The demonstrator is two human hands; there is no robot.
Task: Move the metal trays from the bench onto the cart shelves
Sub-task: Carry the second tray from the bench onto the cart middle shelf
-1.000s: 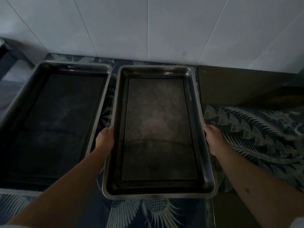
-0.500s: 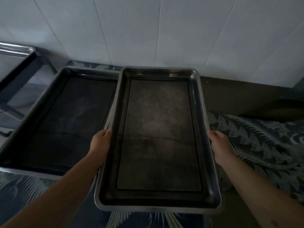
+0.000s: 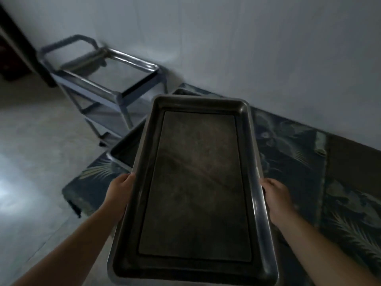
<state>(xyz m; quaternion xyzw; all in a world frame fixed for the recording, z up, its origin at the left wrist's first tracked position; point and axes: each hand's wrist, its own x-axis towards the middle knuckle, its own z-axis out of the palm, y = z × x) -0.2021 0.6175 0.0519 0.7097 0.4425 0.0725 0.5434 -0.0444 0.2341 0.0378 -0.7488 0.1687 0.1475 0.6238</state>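
Holding one metal tray (image 3: pixel 195 186) in the air, above the bench (image 3: pixel 305 166) and its patterned cloth. Left hand (image 3: pixel 121 187) gripping the tray's left long rim, right hand (image 3: pixel 275 196) gripping the right long rim, fingers curled under on both sides. Running long axis away from the body, far short edge pointing toward the wall (image 3: pixel 226 42); near short edge lying closest to the camera. Lying partly hidden under the held tray: a second tray (image 3: pixel 125 150), resting on the bench at its left end. Standing beyond, left of the bench and against the wall: the cart (image 3: pixel 103 79), top shelf frame bare. Showing open floor (image 3: pixel 35 141) left of bench and cart.
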